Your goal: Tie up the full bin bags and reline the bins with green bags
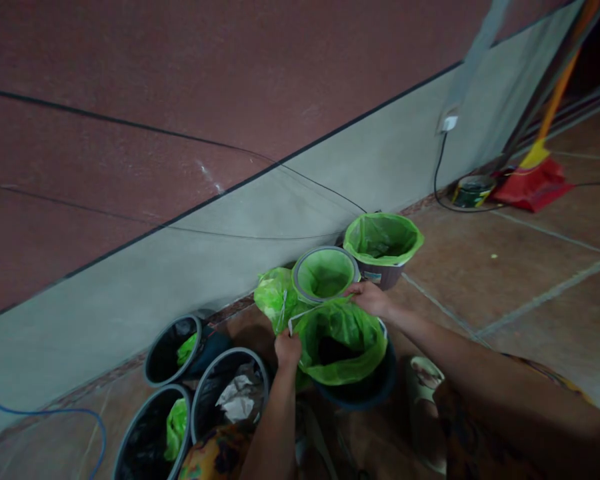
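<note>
A green plastic bin liner (347,373) hangs spread inside a dark blue trash bin (353,399) between my feet. My left hand (287,348) is closed on the liner's left edge, near a white drawstring. On the far right edge of the same liner, my right hand (373,298) pinches the plastic. Just beyond stands a grey-rimmed bin (355,260) lined in green. Left of that one, touching it, is a bunched green bag (275,293) with a white string. The bottom of the bin in my hands is dark and hidden.
A brown bin (383,275) with a green liner stands by the wall. At left are several dark bins (193,393), some holding green plastic or crumpled paper (243,398). Farther right are a tin can (473,191), a red dustpan (535,183) and a cable (436,177). A blue hose (100,427) lies left.
</note>
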Motion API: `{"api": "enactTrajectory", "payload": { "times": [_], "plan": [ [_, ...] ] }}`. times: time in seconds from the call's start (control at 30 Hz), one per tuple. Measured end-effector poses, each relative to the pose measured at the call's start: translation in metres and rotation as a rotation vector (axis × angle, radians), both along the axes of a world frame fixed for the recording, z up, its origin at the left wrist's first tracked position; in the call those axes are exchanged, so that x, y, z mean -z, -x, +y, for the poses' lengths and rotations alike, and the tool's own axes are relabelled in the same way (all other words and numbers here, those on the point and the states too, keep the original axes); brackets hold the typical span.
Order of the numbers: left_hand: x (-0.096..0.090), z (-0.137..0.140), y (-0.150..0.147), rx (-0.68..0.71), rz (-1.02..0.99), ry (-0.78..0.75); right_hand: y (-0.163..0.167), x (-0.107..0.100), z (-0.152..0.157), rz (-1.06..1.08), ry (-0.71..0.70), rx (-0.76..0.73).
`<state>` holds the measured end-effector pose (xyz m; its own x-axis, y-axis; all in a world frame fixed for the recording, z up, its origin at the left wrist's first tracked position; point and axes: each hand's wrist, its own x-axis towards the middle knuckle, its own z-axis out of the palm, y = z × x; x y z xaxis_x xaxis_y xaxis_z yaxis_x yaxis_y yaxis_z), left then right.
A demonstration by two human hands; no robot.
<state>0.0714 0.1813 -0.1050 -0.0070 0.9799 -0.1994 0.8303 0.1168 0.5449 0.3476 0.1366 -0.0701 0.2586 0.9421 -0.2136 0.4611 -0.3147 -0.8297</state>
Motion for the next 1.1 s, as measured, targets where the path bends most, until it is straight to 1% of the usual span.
{"api": "enactTrajectory", "payload": {
  "times": [0.1,0.17,0.2,0.23,0.3,0.37,0.43,0.5,0.57,0.7,0.77,0.83,0.9,0.93,0.97,1.03,1.07,1.1],
  "plan": [
    [0.001,-0.002,0.010,-0.102,-0.034,-0.030,-0.005,-0.006,-0.004,0.231,-0.017,0.081],
    [0.004,-0.006,0.019,-0.153,-0.098,-0.090,-0.014,-0.007,-0.006,0.313,-0.016,0.144],
    [0.005,-0.009,0.024,-0.172,-0.125,-0.118,-0.019,-0.006,-0.007,0.320,-0.016,0.166],
    [0.007,-0.012,0.029,-0.188,-0.142,-0.139,-0.024,-0.005,-0.007,0.299,-0.015,0.181],
    [0.012,-0.018,0.037,-0.219,-0.139,-0.155,-0.031,-0.003,-0.006,0.202,-0.003,0.164],
    [0.014,-0.022,0.042,-0.249,-0.100,-0.146,-0.035,-0.002,-0.006,0.084,0.032,0.083],
    [0.014,-0.024,0.042,-0.250,-0.074,-0.116,-0.033,-0.006,-0.007,-0.011,0.076,-0.053],
    [0.009,-0.024,0.038,-0.201,-0.088,-0.072,-0.028,-0.013,-0.009,-0.103,0.109,-0.172],
    [0.001,-0.019,0.032,-0.104,-0.115,-0.013,-0.022,-0.022,-0.011,-0.222,0.128,-0.206],
    [-0.019,-0.003,0.024,0.115,-0.077,0.070,-0.021,-0.042,-0.011,-0.438,0.201,-0.083],
    [-0.030,0.006,0.023,0.169,-0.058,0.086,-0.024,-0.051,-0.011,-0.487,0.245,-0.010],
    [-0.040,0.012,0.022,0.190,-0.073,0.091,-0.023,-0.058,-0.012,-0.515,0.270,0.044],
    [-0.049,0.013,0.019,0.209,-0.100,0.085,-0.013,-0.062,-0.012,-0.546,0.236,0.052],
    [-0.052,0.013,0.016,0.220,-0.114,0.082,-0.005,-0.063,-0.012,-0.559,0.182,0.022],
    [-0.055,0.011,0.012,0.228,-0.126,0.080,0.006,-0.064,-0.012,-0.565,0.105,-0.030],
    [-0.059,0.006,0.003,0.240,-0.152,0.090,0.031,-0.062,-0.010,-0.540,-0.073,-0.181],
    [-0.059,0.003,-0.001,0.252,-0.167,0.098,0.043,-0.060,-0.010,-0.503,-0.137,-0.257],
    [-0.059,0.000,-0.006,0.269,-0.181,0.103,0.055,-0.057,-0.008,-0.462,-0.173,-0.315]
  ]
}}
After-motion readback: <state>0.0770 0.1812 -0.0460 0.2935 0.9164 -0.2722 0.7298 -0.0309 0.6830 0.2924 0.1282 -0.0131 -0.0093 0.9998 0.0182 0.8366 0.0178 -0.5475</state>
